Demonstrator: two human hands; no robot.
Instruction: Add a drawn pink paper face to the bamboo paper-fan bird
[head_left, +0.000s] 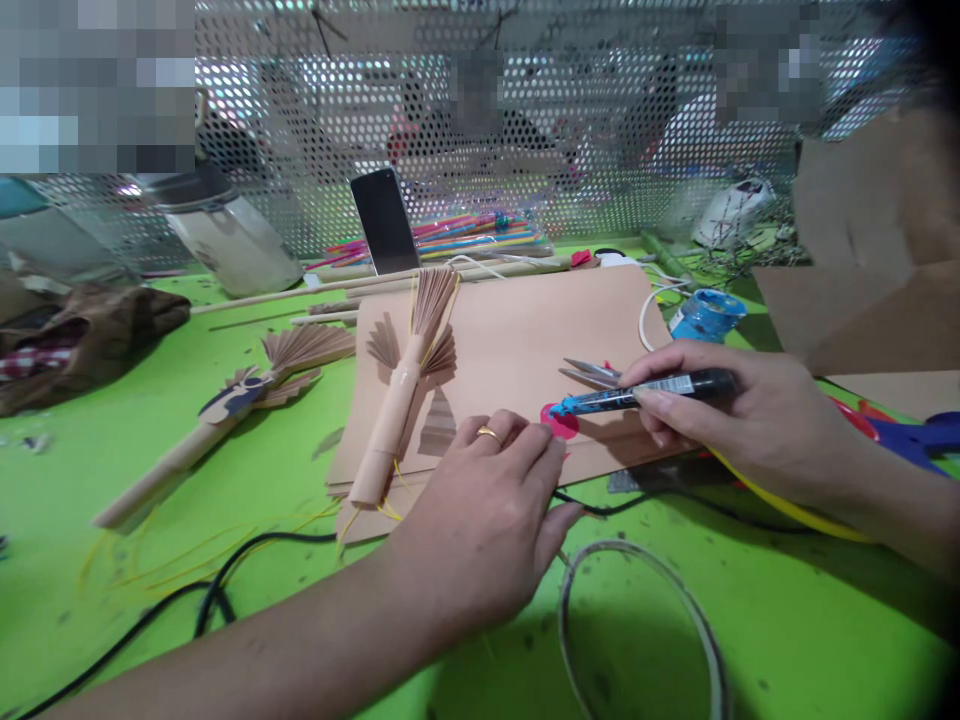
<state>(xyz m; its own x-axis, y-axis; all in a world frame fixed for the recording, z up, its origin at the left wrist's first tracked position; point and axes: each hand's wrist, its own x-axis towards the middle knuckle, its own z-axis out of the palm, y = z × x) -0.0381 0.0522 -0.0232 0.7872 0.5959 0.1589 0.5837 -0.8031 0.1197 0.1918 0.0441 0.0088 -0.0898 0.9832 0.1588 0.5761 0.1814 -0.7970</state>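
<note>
My right hand [739, 415] grips a black paint-smeared brush or marker [645, 392], its blue tip touching a small pink piece [561, 421] on a stack of tan paper sheets [525, 340]. My left hand [487, 510], wearing a ring, lies with fingers pressed flat beside the pink piece, holding it down. A rolled tan paper bird with pleated fan wings [405, 385] lies on the sheets to the left. Small scissors [589, 373] lie just behind the marker tip.
A second paper bird [225, 410] lies on the green table [112, 480]. A blue paint pot [705, 315], a propped phone [385, 220], coloured straws [465, 235], a jar [225, 240], black cables [210, 600], a grey ring [645, 620] and cardboard [862, 280] surround the sheets.
</note>
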